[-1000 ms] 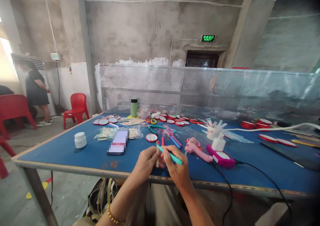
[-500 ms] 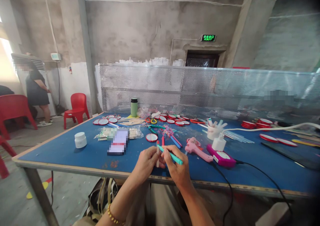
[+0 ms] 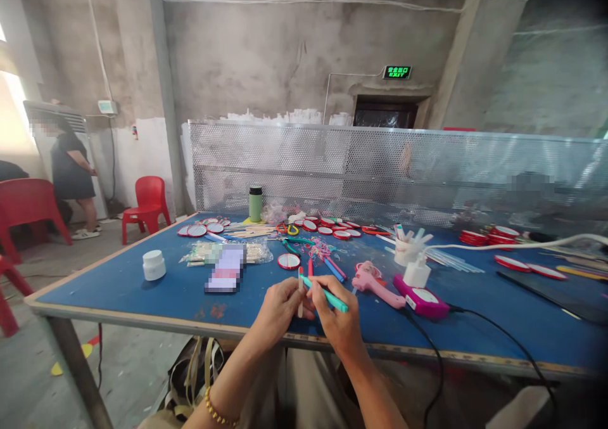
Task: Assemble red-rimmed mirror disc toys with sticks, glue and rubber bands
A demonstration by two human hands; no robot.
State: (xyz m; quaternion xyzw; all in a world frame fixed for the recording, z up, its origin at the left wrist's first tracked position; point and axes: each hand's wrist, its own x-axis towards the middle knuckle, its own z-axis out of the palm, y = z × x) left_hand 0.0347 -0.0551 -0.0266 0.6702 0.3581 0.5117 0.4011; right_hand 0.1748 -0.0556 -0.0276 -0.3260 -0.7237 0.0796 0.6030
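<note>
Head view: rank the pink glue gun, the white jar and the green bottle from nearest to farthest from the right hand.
1. Pink glue gun: just right of the right hand.
2. White jar: far left on the blue table.
3. Green bottle: at the back, by the mesh screen.

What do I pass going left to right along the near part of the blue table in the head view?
White jar → blurred flat packet → left hand holding a stick → right hand holding a teal pen → pink glue gun → magenta box.
</note>
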